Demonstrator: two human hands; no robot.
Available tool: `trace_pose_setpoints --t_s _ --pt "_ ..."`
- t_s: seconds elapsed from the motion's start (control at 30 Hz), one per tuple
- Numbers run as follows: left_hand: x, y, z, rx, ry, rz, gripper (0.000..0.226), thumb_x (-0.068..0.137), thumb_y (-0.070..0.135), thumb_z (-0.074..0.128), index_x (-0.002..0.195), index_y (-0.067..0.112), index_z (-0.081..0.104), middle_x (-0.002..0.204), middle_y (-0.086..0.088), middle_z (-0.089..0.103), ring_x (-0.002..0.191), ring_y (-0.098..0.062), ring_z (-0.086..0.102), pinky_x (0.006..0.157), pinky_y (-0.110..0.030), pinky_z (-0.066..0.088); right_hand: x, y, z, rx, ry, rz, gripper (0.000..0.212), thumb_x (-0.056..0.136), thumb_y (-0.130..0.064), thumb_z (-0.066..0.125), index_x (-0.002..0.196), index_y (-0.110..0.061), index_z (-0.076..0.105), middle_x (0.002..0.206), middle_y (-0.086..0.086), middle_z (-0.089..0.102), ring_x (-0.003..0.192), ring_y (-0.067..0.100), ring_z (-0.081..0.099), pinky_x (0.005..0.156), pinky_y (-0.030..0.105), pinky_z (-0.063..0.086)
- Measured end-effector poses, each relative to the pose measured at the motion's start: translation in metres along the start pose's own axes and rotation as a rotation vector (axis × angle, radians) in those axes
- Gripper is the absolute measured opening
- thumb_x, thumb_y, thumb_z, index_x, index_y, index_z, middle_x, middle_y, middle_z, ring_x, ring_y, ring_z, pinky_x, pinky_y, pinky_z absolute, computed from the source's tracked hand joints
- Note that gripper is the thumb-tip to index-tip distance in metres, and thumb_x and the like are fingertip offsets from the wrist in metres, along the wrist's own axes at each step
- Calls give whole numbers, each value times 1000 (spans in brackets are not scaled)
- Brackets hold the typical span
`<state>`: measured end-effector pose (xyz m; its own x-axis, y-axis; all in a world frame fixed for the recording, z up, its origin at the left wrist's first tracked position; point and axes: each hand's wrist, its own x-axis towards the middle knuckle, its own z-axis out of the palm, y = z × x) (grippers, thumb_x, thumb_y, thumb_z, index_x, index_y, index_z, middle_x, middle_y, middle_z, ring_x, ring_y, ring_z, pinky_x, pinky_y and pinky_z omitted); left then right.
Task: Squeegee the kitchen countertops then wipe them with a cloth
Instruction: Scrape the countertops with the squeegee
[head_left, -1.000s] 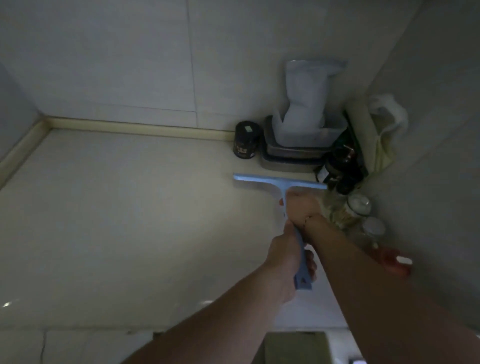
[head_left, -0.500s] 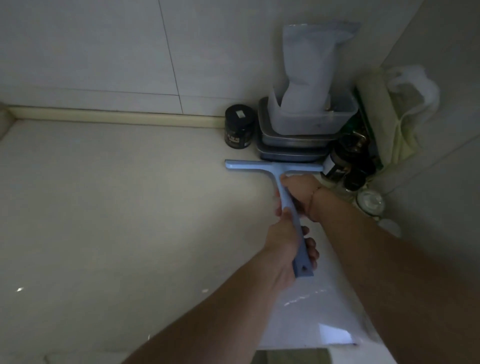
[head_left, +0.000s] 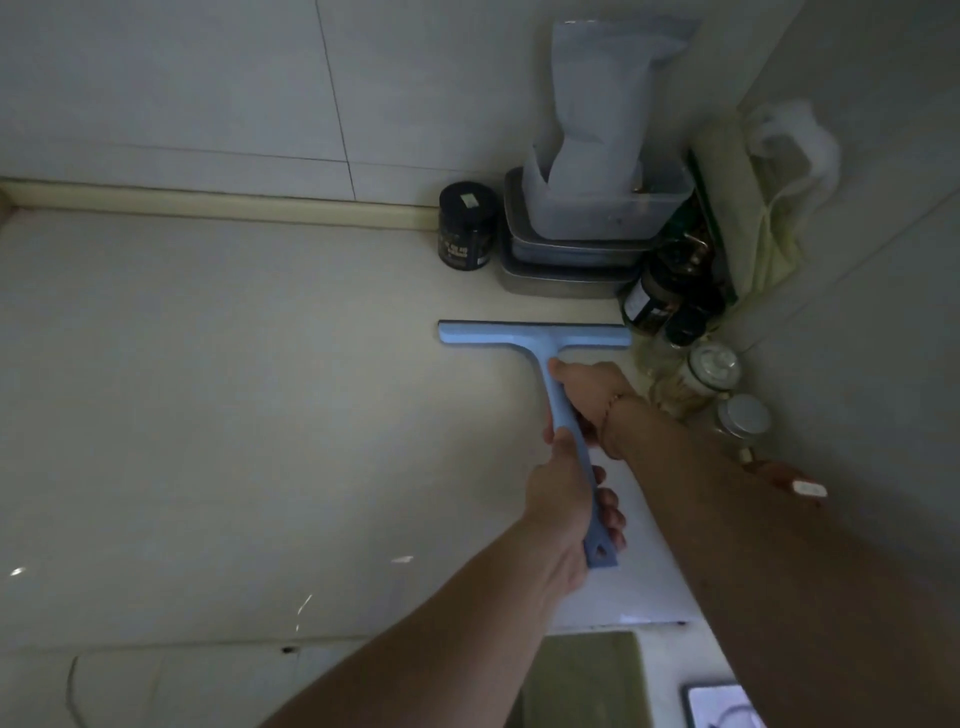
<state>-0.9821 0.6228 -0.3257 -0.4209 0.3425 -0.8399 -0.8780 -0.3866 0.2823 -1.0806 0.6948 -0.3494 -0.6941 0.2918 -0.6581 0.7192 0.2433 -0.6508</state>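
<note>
Head view is showing one light blue squeegee (head_left: 535, 336) lying with its blade flat on the pale countertop (head_left: 234, 415), near the back right corner. Two hands are holding its one handle. The left hand (head_left: 563, 499) is gripping the lower end of the handle, its fingers curling around it. The right hand (head_left: 589, 392) is gripping the handle higher up, just under the blade, with a thin bracelet on the wrist. Just behind the blade, one black jar (head_left: 466, 224) is standing against the wall, touching or almost touching two stacked metal trays (head_left: 566, 260). One clear plastic box (head_left: 605, 208) is sitting on the trays, with one white bag (head_left: 602, 98) standing inside it. To the right, several dark bottles (head_left: 660, 301) and two glass jars (head_left: 698, 379) with pale lids are crowding in the corner
</note>
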Motion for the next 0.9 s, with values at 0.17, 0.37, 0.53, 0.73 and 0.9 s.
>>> trace_pose_setpoints --t_s 0.17,0.37,0.53,0.73,0.9 --pt "-3 -26 -8 32 29 44 57 93 67 31 77 13 44 49 0 40 38 -13 36 41 -19 33 -10 17 3 -6 7 -10 62 77 -44 66 108 9 58 100 28 66 85 43 68 77 59 56" --pt "-15 -44 -10 20 29 25 56 92 68 30 77 15 44 49 0 40 38 -12 35 41 -20 32 -23 33 8 -87 55 -53 90 56 -59 54 117 9 55 107 28 65 90 42 67 80 56 56" --pt "-26 -67 -27 53 35 31 55 92 67 32 81 14 46 49 0 41 38 -13 37 40 -21 32 -43 51 15 -127 54 -51 90 59 -60 51 116 9 55 107 29 66 89 42 68 71 39 55" --pt "-40 -120 -33 106 85 131 67 94 66 26 51 16 40 43 -3 38 32 -15 34 37 -21 28 -71 93 14 -142 49 -25 107 39 -74 45 104 9 62 100 29 67 87 43 68 75 48 55" --pt "-46 -145 -37 101 104 115 69 86 72 29 56 13 47 43 -3 40 33 -17 36 40 -24 30 -89 119 10 -160 64 -22 103 43 -75 45 103 8 64 102 28 67 90 42 68 83 54 56"
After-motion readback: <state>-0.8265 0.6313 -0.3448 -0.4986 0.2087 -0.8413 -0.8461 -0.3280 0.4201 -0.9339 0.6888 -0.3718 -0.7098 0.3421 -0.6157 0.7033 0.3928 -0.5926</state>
